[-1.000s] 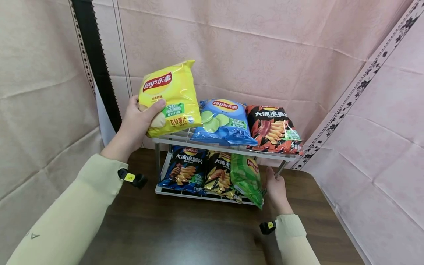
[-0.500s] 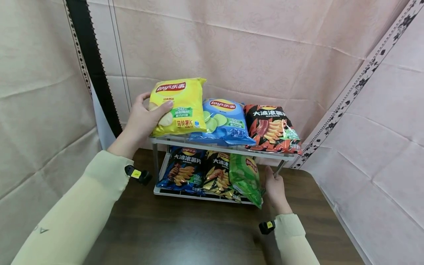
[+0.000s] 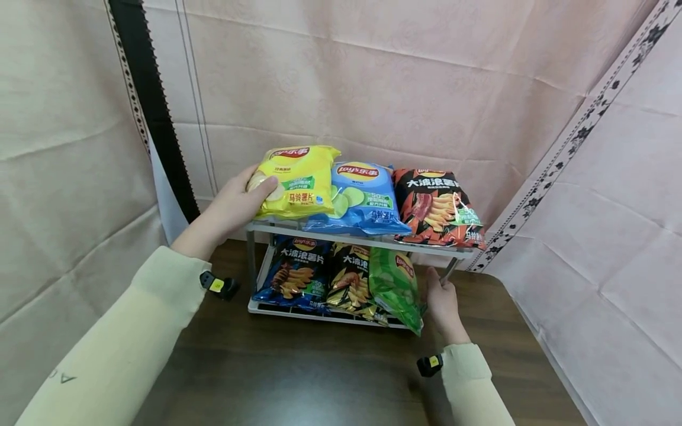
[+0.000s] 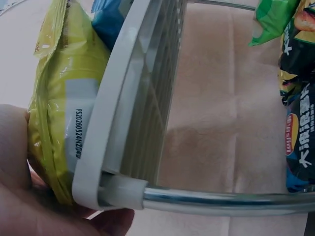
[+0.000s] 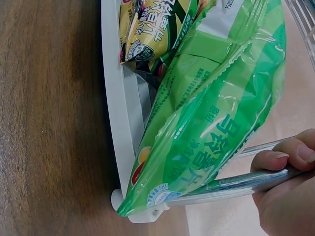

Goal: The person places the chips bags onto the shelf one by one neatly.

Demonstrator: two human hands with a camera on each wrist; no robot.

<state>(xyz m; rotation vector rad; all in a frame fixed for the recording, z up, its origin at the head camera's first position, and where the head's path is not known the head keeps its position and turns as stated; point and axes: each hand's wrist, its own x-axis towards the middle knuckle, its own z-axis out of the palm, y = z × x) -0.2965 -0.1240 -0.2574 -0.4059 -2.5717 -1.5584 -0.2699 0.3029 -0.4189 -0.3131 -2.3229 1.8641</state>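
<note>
A two-tier white rack point(image 3: 341, 235) with metal posts stands on the dark wooden table. My left hand point(image 3: 234, 202) holds a yellow bag of potato chips point(image 3: 301, 183) by its left side, thumb on the front, at the left end of the upper shelf. In the left wrist view the yellow chip bag point(image 4: 74, 88) sits against the shelf's rim. My right hand point(image 3: 444, 305) grips the rack's right metal post, its fingers curled round the post point(image 5: 275, 179) in the right wrist view. Beside it a green chip bag point(image 3: 395, 285) leans over the lower shelf's right end.
On the upper shelf lie a blue chip bag point(image 3: 367, 198) and a red-and-black one point(image 3: 439, 207). The lower shelf also bears a dark blue bag point(image 3: 298, 272) and a black-and-gold bag point(image 3: 351, 281). Pink cloth point(image 3: 383, 77) hangs behind the table point(image 3: 298, 373).
My left hand has brought the yellow chip bag down and to the right, onto the upper shelf beside the blue one, tilting it back. My right hand keeps its grip on the post.
</note>
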